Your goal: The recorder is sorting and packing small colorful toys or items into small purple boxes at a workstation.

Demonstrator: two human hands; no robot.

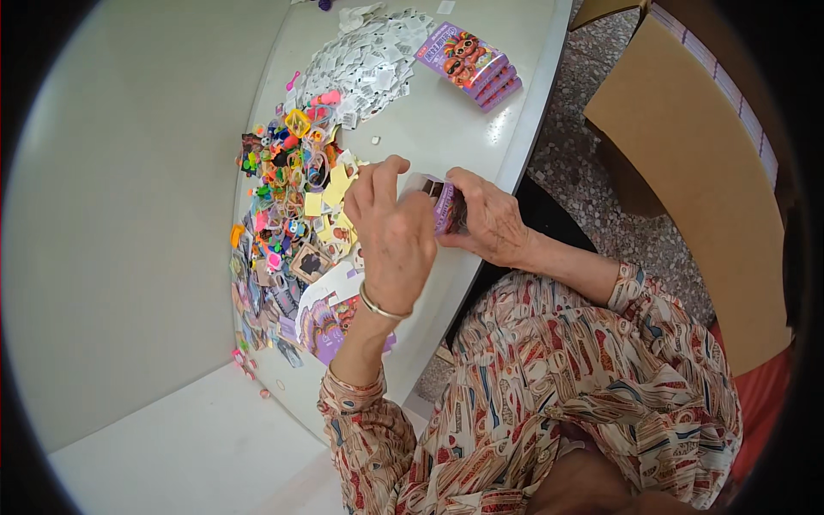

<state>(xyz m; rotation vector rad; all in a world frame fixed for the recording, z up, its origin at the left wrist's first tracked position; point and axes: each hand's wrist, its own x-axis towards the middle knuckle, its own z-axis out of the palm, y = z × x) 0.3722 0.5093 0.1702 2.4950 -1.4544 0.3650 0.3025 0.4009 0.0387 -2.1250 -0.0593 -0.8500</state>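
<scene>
My right hand (491, 219) is closed around a small purple box (443, 208), thumb along its upper edge and fingers on the far side. The box is tilted, and its end toward my left hand looks open, with a pale flap and a dark inside. My left hand (393, 230), wearing a bracelet at the wrist, is bent over that end. Its curled fingertips meet at the flap, and whatever they pinch is hidden behind the knuckles. Left of this hand lies a heap of small colourful plastic trinkets (296, 163), with yellow paper pieces (336, 187) at its near side.
A pile of small white printed slips (365, 69) covers the table's far part. Stacked purple picture boxes (468, 60) stand at the far right. Flat purple printed cards (322, 330) lie near my left forearm. A large brown carton (687, 146) sits beyond the table's right edge (536, 120).
</scene>
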